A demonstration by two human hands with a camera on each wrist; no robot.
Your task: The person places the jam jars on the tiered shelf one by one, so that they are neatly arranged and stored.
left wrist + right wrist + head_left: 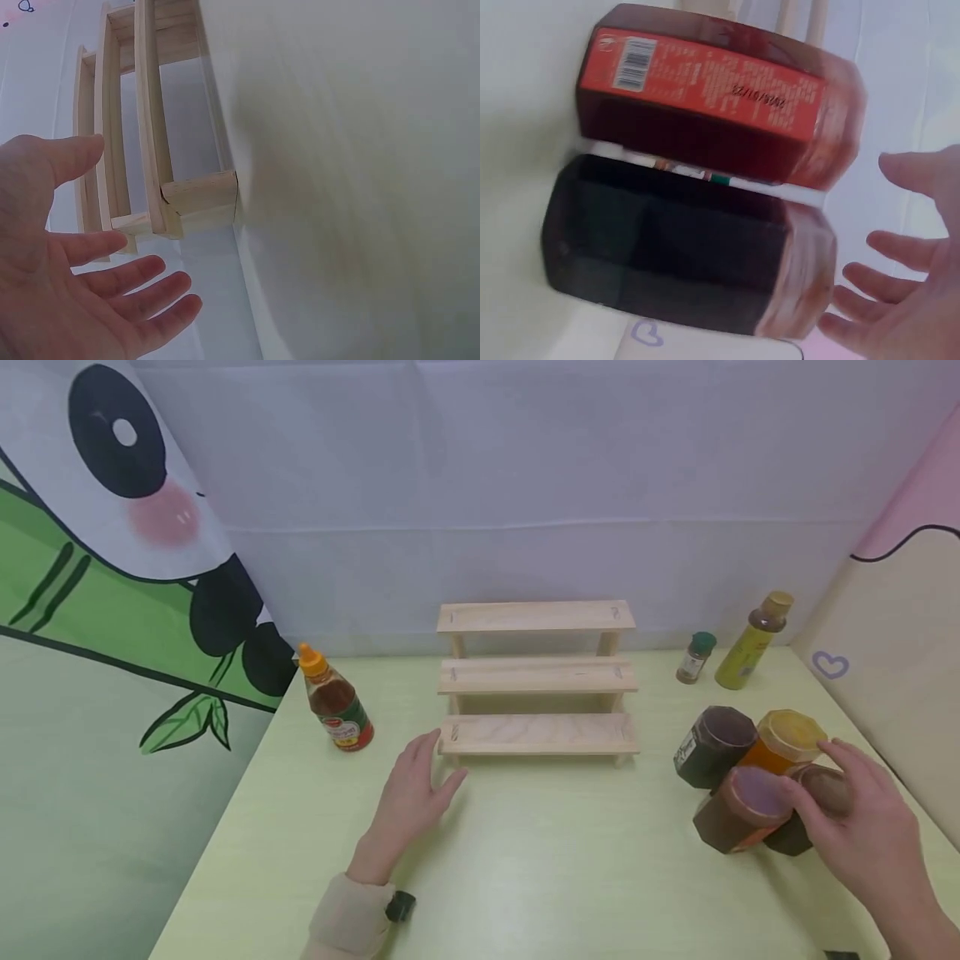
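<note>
My left hand (411, 800) is held with fingers spread beside the front left corner of a three-tier wooden rack (537, 735). In the left wrist view, its palm and fingers show bare beside the rack. My right hand (870, 827) reaches over a group of several faceted jars, fingers apart and gripping nothing. Its thumb is close to the lid of a dark red jar (738, 814) with a red label. Below the palm, partly hidden, is another dark jar (667, 240). An amber jar with a yellow lid (787, 735) and a black jar (712, 747) stand behind them.
A squeeze bottle (337, 706) with an orange cap stands at the left. Toward the back right are a small green-capped bottle (695, 658) and a tall yellow-green bottle (752, 643). Cloth (525, 460) with printed drawings hangs around the pale table (540, 860).
</note>
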